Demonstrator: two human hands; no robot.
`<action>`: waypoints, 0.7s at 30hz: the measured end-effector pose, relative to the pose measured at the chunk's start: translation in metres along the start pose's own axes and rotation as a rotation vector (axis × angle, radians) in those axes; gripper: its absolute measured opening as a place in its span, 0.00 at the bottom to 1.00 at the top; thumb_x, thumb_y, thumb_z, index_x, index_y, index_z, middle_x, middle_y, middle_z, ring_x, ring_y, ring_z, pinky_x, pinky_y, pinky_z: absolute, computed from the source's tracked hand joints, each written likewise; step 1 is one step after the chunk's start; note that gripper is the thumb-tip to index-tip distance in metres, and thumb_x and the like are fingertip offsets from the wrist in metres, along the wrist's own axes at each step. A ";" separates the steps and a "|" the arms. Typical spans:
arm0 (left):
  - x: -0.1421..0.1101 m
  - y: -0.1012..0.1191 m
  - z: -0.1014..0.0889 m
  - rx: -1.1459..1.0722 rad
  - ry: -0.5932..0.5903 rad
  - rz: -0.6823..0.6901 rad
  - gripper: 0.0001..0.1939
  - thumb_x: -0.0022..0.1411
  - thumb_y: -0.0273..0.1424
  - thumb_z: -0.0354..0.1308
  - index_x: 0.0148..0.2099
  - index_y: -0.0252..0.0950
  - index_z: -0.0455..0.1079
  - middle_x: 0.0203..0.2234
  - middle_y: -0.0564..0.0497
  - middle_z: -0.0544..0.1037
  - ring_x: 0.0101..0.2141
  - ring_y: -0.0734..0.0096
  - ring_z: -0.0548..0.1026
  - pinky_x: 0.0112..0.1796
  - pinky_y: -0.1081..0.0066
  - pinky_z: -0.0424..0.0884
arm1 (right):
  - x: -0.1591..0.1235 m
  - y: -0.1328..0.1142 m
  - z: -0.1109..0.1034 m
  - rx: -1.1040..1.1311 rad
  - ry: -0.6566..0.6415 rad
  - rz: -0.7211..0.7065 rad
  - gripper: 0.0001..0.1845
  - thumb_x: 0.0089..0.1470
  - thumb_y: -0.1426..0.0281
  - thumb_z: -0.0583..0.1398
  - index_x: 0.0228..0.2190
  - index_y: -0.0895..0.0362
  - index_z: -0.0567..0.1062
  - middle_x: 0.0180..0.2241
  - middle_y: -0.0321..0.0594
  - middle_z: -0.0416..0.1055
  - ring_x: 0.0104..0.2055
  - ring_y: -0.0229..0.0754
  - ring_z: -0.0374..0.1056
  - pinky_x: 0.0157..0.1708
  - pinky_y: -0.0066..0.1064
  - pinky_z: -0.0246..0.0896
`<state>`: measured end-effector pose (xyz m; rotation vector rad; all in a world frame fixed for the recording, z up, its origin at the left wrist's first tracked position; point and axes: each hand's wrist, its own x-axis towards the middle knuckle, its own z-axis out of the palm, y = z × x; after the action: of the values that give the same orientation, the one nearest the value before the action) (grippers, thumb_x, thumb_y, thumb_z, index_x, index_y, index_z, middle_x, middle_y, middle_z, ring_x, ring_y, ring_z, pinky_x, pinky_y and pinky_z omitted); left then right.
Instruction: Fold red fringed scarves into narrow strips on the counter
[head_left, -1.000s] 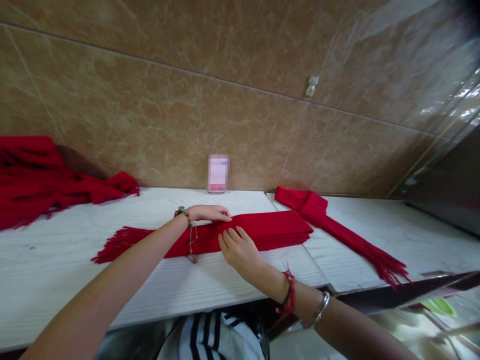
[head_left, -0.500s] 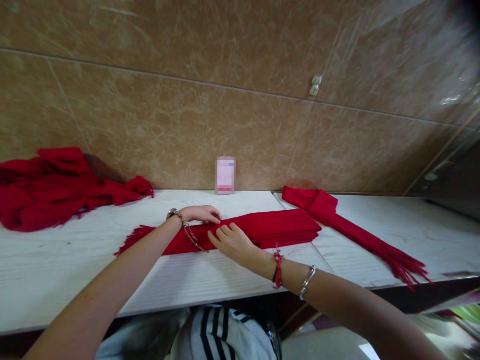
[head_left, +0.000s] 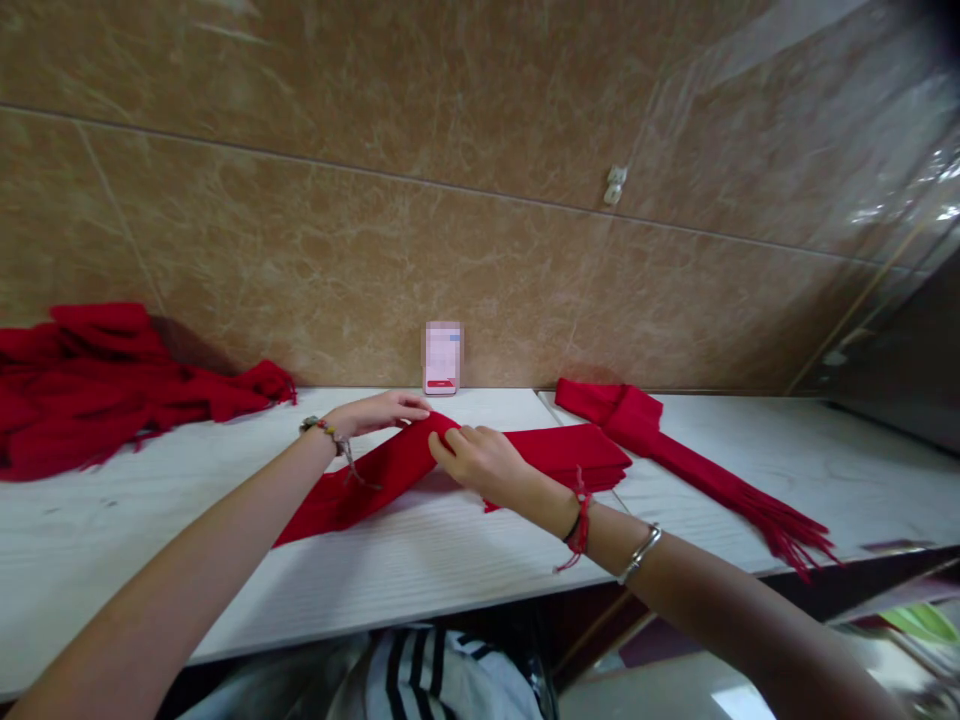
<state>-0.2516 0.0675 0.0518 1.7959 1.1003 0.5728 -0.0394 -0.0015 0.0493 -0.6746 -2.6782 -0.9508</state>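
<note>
A long red scarf (head_left: 390, 465) lies before me on the white table. Its right part is stacked in flat folded layers, while the middle is raised off the tabletop between my hands and slopes down to the left. My left hand (head_left: 381, 410) pinches the far edge of the raised cloth. Close beside it, my right hand (head_left: 484, 462) has its fingers curled around the near side of the same cloth. Part of the scarf's left end is hidden behind my left forearm.
A second red scarf (head_left: 720, 490), folded over with its fringe toward the front edge, lies at the right. Heaped red cloth (head_left: 82, 390) rests at the left. A phone (head_left: 441, 358) leans upright on the marbled wall (head_left: 337, 250) behind the white table (head_left: 420, 560).
My hands have gripped the scarf's middle and lifted it off the table. Its left portion now slants, its fringe no longer showing there. The right stack stays put.
</note>
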 end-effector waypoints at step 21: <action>0.093 0.085 0.168 0.942 0.065 0.123 0.44 0.55 0.48 0.52 0.65 0.30 0.40 0.62 0.35 0.48 0.60 0.50 0.49 0.55 0.54 0.51 | -0.184 0.124 0.071 0.217 -0.123 0.553 0.28 0.52 0.81 0.48 0.54 0.56 0.64 0.55 0.47 0.62 0.51 0.44 0.65 0.46 0.34 0.65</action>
<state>-0.0416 0.0554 0.0420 2.6696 1.4431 0.1660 0.1775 0.0649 -0.0029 -1.3551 -2.4207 -0.4773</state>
